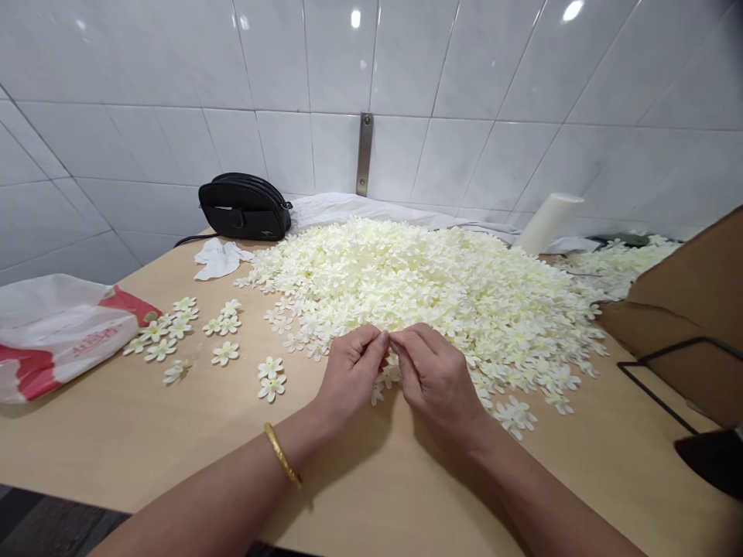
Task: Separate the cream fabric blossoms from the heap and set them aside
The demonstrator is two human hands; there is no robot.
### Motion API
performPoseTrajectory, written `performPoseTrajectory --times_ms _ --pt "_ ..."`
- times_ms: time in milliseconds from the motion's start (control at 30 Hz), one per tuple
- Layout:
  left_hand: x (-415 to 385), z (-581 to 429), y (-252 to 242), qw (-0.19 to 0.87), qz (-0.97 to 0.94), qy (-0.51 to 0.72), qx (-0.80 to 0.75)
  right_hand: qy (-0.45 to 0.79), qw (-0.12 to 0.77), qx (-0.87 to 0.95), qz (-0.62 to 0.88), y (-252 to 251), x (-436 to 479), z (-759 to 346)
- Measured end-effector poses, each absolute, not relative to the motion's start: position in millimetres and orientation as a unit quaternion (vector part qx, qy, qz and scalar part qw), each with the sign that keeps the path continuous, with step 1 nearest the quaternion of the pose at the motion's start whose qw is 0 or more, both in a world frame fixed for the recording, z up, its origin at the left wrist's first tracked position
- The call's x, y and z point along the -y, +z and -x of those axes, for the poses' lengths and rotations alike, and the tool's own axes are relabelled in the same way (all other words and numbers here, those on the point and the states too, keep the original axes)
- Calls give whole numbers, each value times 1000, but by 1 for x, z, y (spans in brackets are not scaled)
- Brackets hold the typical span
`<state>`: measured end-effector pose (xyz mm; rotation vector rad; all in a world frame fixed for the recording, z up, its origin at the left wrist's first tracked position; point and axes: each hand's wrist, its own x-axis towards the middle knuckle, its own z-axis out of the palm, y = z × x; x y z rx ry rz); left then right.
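Note:
My left hand and my right hand meet fingertip to fingertip at the near edge of a large heap of pale cream artificial flowers. Thumbs and forefingers are pinched together on both sides. Whatever lies between them is too small or too hidden to name. A few blossoms show just beneath the fingers. To the left of my left hand, a small pair of flowers rests on the table, and a single flower lies farther left. A gold bangle circles my left wrist.
A red and white plastic bag lies at the left, near loose flowers. Behind stand a black pouch, crumpled tissue and a white roll. Cardboard and a black metal frame border the right. A tiled wall closes the back.

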<state>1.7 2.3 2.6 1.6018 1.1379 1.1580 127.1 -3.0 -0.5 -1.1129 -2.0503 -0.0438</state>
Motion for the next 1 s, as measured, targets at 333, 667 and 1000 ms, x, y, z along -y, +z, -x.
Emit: performPoseTrajectory --times_ms 333,667,1000 --pt "-6 1 -2 423 -609 479 -470 50 489 703 514 8 -4 -139" --pt "3 -2 3 469 -699 338 -421 316 576 554 511 8 -20 -158" --pt "-1 -1 3 449 -674 380 -447 -60 507 661 550 3 -34 -160"
